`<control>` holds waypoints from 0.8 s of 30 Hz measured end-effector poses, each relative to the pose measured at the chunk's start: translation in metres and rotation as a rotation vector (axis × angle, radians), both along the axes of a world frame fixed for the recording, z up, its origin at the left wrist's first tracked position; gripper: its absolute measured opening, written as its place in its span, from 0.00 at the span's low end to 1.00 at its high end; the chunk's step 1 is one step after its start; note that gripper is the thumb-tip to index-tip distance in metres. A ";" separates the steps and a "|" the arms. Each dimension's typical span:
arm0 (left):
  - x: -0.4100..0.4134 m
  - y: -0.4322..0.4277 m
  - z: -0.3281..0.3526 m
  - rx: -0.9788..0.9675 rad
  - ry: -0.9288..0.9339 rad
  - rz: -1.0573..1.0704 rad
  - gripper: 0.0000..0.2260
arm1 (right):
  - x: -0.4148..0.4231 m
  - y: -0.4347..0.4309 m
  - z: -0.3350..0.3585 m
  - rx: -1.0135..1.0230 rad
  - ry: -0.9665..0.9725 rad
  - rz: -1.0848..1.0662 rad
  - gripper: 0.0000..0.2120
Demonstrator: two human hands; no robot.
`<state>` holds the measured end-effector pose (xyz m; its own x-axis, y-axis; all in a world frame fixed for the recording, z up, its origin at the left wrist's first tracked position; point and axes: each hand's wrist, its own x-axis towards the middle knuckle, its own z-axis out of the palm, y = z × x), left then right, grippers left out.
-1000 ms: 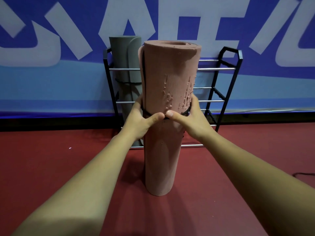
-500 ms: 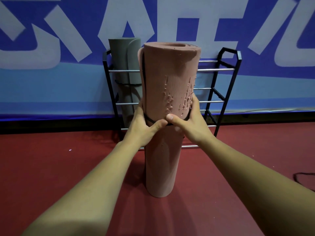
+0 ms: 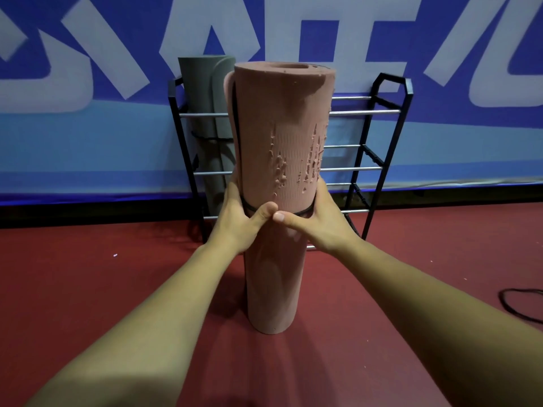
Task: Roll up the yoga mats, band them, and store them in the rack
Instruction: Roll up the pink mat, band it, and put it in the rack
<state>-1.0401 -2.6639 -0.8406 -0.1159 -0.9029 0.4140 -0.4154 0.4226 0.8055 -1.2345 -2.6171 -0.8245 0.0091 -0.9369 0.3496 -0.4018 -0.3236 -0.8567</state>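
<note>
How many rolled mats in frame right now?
2. The pink mat stands upright on the floor, gripped by the left hand and right hand; the grey mat stands in the rack, left end. Others may hide behind.

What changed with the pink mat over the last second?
The left hand and right hand slid the black band slightly down the pink mat. Both still grip the mat, which stays upright on the floor; the grey mat remains in the rack.

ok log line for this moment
phase: banding | pink mat upright on floor | left grip, right grip hold it at black band | grey mat in rack
</note>
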 end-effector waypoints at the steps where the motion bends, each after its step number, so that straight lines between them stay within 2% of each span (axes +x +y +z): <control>1: -0.001 0.000 -0.002 0.006 0.001 0.004 0.59 | 0.001 0.000 -0.001 0.003 0.007 0.003 0.43; 5: 0.006 0.000 -0.015 0.029 -0.050 0.003 0.56 | -0.003 -0.001 -0.014 0.055 0.064 0.039 0.38; 8: 0.011 0.002 -0.016 0.015 -0.089 -0.030 0.50 | -0.007 -0.001 -0.016 0.049 0.059 0.013 0.44; 11: 0.008 -0.004 -0.011 -0.014 -0.038 -0.036 0.54 | -0.002 -0.002 -0.011 -0.007 0.006 -0.010 0.46; 16: 0.006 -0.003 -0.019 0.046 -0.053 -0.008 0.59 | 0.001 -0.001 -0.012 0.053 0.043 0.024 0.41; 19: 0.012 -0.004 -0.023 0.052 -0.075 -0.024 0.59 | -0.002 0.000 -0.015 0.085 0.089 0.018 0.41; 21: 0.012 -0.002 -0.022 0.068 -0.093 -0.031 0.56 | -0.005 0.000 -0.018 0.097 0.121 0.005 0.37; 24: 0.010 0.000 -0.020 0.080 -0.107 -0.033 0.53 | -0.009 -0.001 -0.019 0.097 0.092 0.000 0.36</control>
